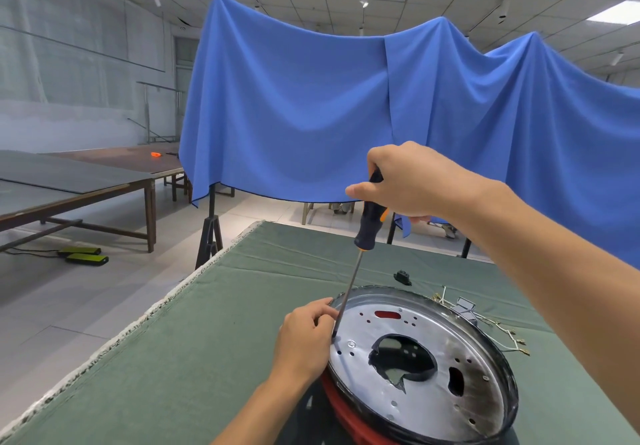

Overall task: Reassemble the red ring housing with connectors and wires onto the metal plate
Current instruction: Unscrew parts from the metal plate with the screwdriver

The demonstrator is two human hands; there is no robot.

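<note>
While the right hand [412, 181] closes its grip around the black and orange handle of a screwdriver [369, 222], the thin shaft runs down and its tip meets the metal plate [426, 399] near the plate's left rim. The left hand [306, 340] pinches the shaft just above the tip and rests on that rim. The plate is round and silver, with dark scorch marks, many small holes and a large irregular opening in the middle. It lies on the red ring housing [343, 404], whose red edge shows below, near the front edge of the green worktop [194, 340]. White wires [498, 330] with brass connectors lie behind the plate, toward the right edge.
</note>
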